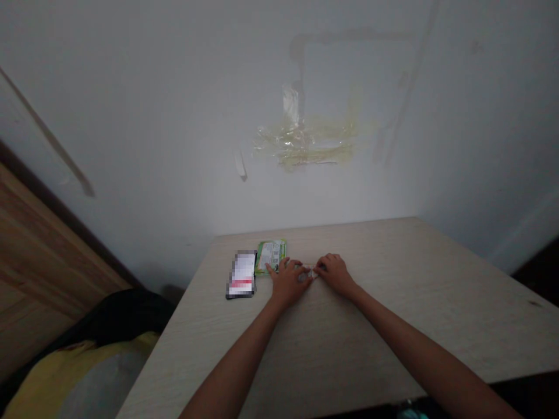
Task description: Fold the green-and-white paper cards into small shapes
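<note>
Both my hands rest on a pale wooden table (393,302), close together near its far side. My left hand (288,283) lies with fingers spread, its fingertips touching the edge of a green and white packet (271,255). My right hand (335,273) is curled, fingers pinched on something small and pale between the two hands; I cannot make out what it is. A phone (241,274) with a lit screen lies flat just left of the packet.
A white wall (174,116) with old yellowed tape marks (305,139) rises right behind the table. At the left stand a wooden door or panel (39,262) and a dark and yellow bundle (91,361) below the table's left edge.
</note>
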Motion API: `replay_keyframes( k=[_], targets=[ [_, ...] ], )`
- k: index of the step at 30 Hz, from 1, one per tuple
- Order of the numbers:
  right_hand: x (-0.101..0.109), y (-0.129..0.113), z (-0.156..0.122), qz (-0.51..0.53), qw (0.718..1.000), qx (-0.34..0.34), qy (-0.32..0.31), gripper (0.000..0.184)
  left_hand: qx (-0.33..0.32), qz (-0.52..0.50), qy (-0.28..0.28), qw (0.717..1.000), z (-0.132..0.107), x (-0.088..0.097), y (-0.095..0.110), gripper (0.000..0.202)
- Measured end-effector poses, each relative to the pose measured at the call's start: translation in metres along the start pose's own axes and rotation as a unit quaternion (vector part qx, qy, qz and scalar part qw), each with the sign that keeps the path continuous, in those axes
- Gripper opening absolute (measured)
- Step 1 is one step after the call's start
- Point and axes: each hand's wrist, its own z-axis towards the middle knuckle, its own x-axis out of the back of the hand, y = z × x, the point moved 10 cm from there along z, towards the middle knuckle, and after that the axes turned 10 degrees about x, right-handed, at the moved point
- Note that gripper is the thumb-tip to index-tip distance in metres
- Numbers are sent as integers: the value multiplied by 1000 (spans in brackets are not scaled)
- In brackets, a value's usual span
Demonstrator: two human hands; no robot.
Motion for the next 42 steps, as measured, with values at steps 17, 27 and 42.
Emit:
replay_keyframes(
  k=[17,27,42],
  targets=[
    [4,-8,-2,-36,999,0,23,18,4,-5,5,1000,3,-1,-1,26],
    [13,-16,-3,11,999,17,35,10,4,26,-8,1000,2,0,1,29],
    [36,-57,-33,43,976,210,27,27,-15,4,23,1000,0,0,1,25]
  ],
)
